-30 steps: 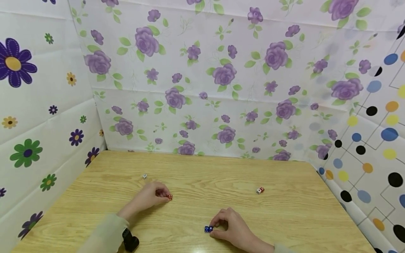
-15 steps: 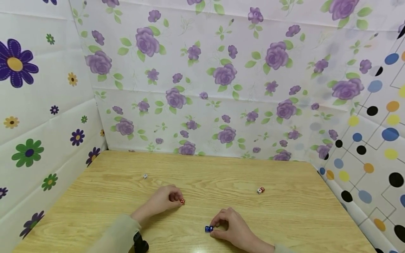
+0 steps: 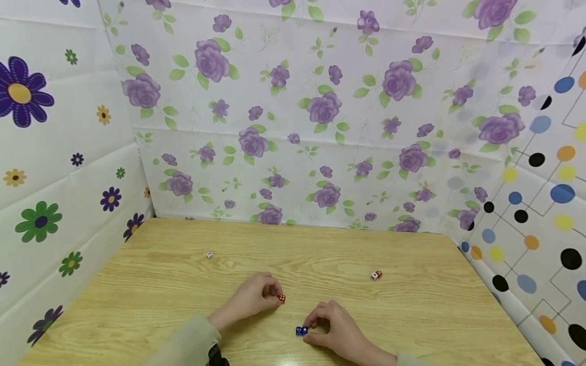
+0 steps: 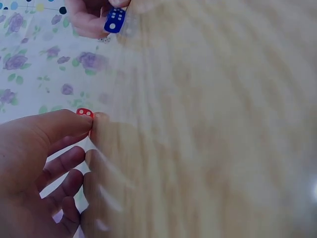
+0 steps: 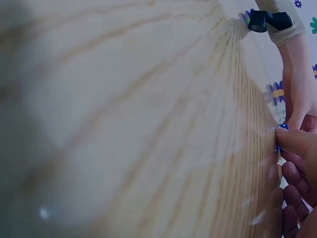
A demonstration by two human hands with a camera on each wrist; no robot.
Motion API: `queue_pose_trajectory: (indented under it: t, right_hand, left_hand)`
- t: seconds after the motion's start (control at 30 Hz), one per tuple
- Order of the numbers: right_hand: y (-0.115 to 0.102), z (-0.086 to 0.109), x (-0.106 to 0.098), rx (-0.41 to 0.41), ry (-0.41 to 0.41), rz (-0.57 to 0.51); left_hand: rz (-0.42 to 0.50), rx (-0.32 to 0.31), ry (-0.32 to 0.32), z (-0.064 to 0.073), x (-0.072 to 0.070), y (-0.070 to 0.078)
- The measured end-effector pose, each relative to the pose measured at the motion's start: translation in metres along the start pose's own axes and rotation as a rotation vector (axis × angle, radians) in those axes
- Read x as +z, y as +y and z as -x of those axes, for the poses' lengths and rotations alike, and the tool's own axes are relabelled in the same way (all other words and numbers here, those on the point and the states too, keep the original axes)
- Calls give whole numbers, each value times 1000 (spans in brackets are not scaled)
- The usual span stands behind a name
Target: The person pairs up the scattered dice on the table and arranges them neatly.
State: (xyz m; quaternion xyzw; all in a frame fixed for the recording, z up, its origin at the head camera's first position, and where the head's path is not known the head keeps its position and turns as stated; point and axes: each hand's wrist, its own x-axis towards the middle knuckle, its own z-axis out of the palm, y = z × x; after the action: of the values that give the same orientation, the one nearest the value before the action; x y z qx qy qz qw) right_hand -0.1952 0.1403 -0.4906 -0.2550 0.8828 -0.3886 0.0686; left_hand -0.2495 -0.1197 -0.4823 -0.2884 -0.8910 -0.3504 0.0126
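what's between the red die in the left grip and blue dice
The head view shows only bare wood-grain tabletop between the red die and blue dice.

Worktop (image 3: 329, 259) looked wood-grained, smooth and glossy, reflecting light. Blue dice (image 3: 299, 331) and red die (image 3: 282, 299) looked like smooth, shiny plastic. Floral backdrop (image 3: 293, 168) was creased, cloth or plastic unclear. Sleeve (image 3: 194, 338) looked matt cloth.

The left hand (image 3: 253, 296), pinching a red die (image 3: 282, 299), has moved rightward and nearer the wearer over the tabletop (image 3: 412, 315). The gap between die and blue dice (image 3: 299, 331) has narrowed. The left sleeve (image 3: 194, 339) has followed.
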Motion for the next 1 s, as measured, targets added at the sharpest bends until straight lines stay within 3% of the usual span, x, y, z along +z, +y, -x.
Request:
queue_pose_trajectory:
  t: [0.33,1.0]
  right_hand:
    - [0,0,1,-8,2,2]
    - [-2,0,-1,-22,12,4]
  left_hand:
    - [29,-29,-9,1,11,13]
    - [-13,-6,-46,-2,20,27]
